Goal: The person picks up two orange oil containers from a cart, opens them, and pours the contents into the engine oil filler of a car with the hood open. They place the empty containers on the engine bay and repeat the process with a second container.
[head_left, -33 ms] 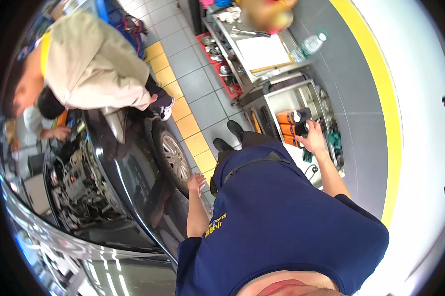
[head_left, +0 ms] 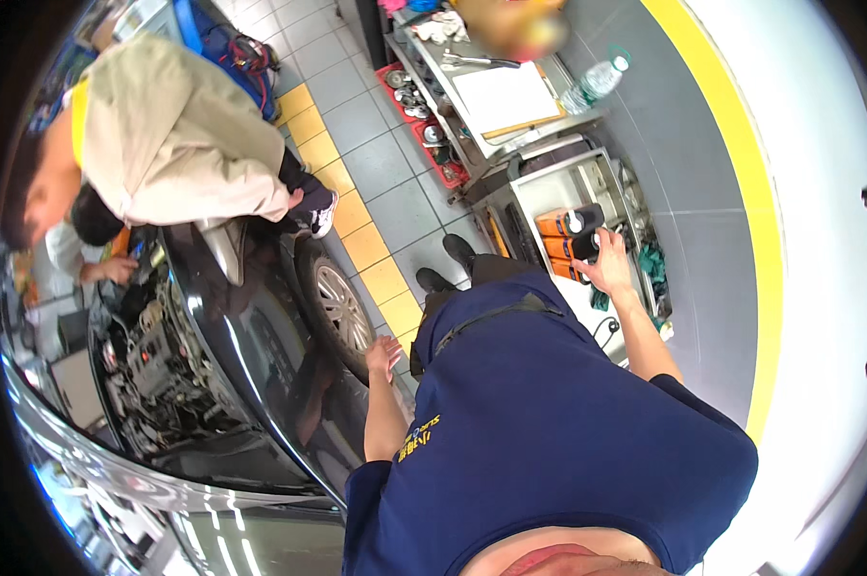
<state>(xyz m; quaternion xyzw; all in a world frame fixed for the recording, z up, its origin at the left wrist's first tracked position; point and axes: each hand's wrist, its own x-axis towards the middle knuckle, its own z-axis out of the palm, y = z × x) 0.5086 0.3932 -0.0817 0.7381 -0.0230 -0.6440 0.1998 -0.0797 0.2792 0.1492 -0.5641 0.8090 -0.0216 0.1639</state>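
Several orange-and-black containers (head_left: 558, 247) lie in a row on the light top of a low tool trolley (head_left: 539, 195) at my right. My right hand (head_left: 606, 264) is at the near end of this row, thumb and fingers apart, touching or just above a container. Whether it presses on one is hard to make out. My left hand (head_left: 384, 355) hangs beside the front wheel (head_left: 339, 305) of a dark car, fingers stretched and nothing in them.
At left a person in beige (head_left: 184, 134) leans over the open engine bay (head_left: 160, 360). Farther off, a bench holds a clipboard with white paper (head_left: 505, 99), a plastic bottle (head_left: 595, 84) and a pliers-like tool (head_left: 481, 63). Red bins (head_left: 443, 154) of metal parts sit beside it.
The view has shifted very slightly. My right hand has moved a little, its fingers spread a touch wider by the containers; my left hand stays beside the wheel.
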